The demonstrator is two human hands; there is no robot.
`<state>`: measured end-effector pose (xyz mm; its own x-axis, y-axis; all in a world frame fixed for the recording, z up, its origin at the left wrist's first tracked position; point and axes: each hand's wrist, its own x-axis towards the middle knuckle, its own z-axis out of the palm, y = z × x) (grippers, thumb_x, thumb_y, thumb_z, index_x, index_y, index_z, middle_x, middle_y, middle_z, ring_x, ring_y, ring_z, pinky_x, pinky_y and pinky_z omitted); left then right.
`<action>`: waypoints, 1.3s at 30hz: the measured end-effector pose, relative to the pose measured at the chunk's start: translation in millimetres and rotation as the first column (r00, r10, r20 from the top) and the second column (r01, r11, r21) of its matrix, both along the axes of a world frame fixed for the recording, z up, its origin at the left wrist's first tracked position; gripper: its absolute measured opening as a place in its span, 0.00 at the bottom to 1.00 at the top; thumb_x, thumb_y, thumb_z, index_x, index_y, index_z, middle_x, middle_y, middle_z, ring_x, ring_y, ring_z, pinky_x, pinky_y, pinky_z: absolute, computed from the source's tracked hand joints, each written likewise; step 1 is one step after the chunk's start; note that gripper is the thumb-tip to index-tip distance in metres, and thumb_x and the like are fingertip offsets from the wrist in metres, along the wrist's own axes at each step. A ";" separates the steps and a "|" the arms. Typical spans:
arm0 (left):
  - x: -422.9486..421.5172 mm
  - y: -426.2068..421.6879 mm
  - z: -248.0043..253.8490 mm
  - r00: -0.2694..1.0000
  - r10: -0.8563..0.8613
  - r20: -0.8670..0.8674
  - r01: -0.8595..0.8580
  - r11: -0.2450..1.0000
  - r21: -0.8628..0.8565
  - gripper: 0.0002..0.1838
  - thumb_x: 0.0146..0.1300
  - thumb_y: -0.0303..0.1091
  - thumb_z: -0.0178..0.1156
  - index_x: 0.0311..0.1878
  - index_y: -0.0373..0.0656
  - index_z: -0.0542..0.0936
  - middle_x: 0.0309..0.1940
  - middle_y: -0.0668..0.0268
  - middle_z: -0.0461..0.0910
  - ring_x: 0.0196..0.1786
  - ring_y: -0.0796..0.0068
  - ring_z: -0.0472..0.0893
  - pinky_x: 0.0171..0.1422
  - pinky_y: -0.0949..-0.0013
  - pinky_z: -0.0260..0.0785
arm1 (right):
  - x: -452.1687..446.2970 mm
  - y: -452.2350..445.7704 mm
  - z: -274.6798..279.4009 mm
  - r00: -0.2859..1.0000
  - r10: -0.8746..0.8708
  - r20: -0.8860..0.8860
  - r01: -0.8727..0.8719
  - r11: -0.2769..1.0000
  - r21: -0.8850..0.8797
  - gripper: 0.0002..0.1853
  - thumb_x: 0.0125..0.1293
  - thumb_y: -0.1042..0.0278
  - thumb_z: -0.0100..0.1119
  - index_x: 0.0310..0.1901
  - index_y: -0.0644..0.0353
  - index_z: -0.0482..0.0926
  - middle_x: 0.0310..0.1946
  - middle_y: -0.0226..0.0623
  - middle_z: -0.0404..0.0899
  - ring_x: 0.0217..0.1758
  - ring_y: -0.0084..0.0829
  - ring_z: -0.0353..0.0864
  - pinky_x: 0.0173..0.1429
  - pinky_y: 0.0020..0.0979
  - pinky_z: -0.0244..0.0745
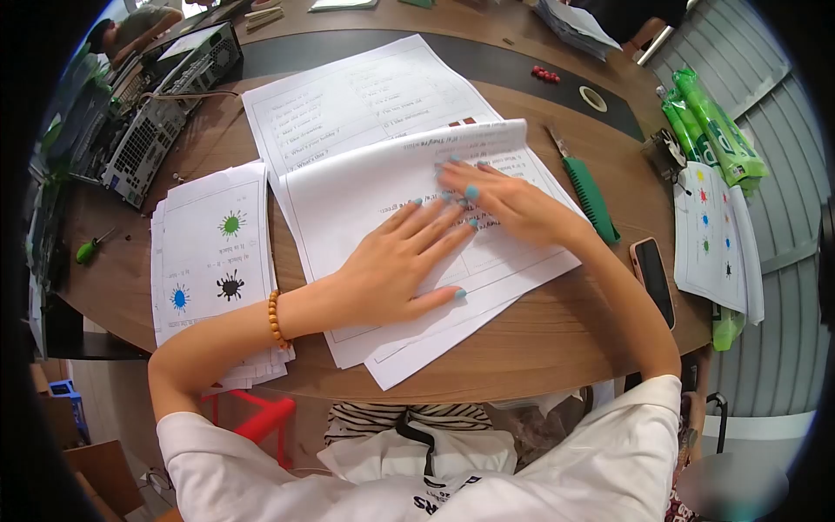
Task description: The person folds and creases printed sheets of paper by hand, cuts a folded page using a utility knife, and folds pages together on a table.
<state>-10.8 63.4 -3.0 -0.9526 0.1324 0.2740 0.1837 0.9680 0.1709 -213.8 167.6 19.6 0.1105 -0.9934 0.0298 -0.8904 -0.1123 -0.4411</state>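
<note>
A white printed sheet [339,222] lies on a few more sheets in front of me, its far edge curled over in a soft fold. My left hand [404,257] rests flat on it, fingers stretched and spread. Close beside it, my right hand [513,207] presses on the sheet near the fold, fingers extended; their tips are blurred. Neither hand grips anything. Beyond the fold, another printed sheet [348,104] lies flat. Left of these, a stack of worksheets [204,252] shows green, black and blue ink splats.
On the right lie a green-handled cutter [590,196], a phone [654,280], worksheets [709,235] and green packets [709,117]. A tape roll [593,98] and red beads [545,75] sit farther back. An opened computer case [165,109] and small screwdriver [91,248] are at left.
</note>
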 end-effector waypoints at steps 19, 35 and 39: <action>-2.0 1.0 -7.2 0.997 -0.029 -0.072 0.034 0.997 0.064 0.34 0.58 0.48 0.51 0.62 0.35 0.62 0.61 0.48 0.62 0.66 0.51 0.58 0.69 0.53 0.46 | 131.0 -147.1 -16.8 0.963 0.236 -0.132 -0.232 0.972 0.039 0.40 0.69 0.42 0.27 0.66 0.75 0.42 0.69 0.56 0.36 0.74 0.44 0.32 0.74 0.42 0.31; -2.9 -2.9 -10.0 0.996 -0.035 -0.081 0.039 0.998 0.054 0.34 0.62 0.53 0.45 0.65 0.39 0.60 0.66 0.51 0.57 0.70 0.56 0.55 0.72 0.56 0.44 | -95.1 -63.2 -23.0 0.902 -0.421 -0.100 0.391 0.892 -0.229 0.26 0.70 0.58 0.35 0.64 0.65 0.55 0.68 0.49 0.47 0.72 0.40 0.43 0.72 0.34 0.40; -3.3 -3.6 -9.4 0.997 -0.048 -0.068 0.054 0.994 0.099 0.34 0.61 0.51 0.47 0.66 0.42 0.58 0.67 0.51 0.55 0.69 0.54 0.55 0.72 0.53 0.44 | -44.4 -85.2 15.0 0.976 -0.089 0.198 0.108 0.990 -0.088 0.16 0.61 0.63 0.54 0.49 0.59 0.76 0.50 0.42 0.76 0.52 0.34 0.74 0.55 0.31 0.68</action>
